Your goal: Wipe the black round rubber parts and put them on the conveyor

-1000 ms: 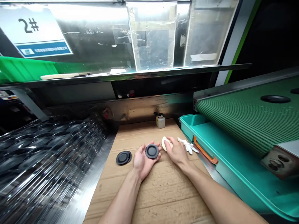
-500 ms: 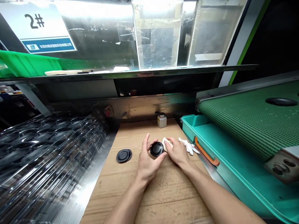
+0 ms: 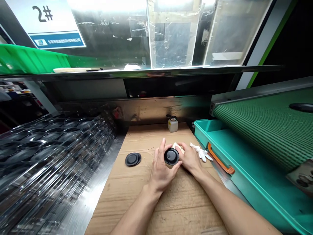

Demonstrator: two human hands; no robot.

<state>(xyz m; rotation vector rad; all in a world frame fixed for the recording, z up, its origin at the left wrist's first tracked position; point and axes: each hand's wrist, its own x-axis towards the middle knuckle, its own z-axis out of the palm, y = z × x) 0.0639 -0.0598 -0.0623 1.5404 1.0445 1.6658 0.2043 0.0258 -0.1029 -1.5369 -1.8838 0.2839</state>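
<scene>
My left hand (image 3: 161,168) grips a round black plastic disc (image 3: 171,156) by its edge, thumb below and fingers above, its face turned toward me. Close against the disc's right side, my right hand (image 3: 190,159) pinches a folded white cloth (image 3: 177,147); its fingertips touch or nearly touch the rim. To the left, a couple of similar black discs (image 3: 132,159) lie overlapped on the cardboard sheet (image 3: 122,195). A white glove (image 3: 201,152) rests just right of my right hand.
A small bottle with a flipped-open black cap (image 3: 173,125) stands at the cardboard's back. Clear trays (image 3: 49,169) are stacked at left. At right sit a teal bin (image 3: 246,186) with an orange handle and a green conveyor belt (image 3: 264,120) carrying a black disc (image 3: 302,107).
The disc has tilted in my left hand, so its face shows differently. Both hands still hold the disc and cloth close together. The whole view has shifted slightly.
</scene>
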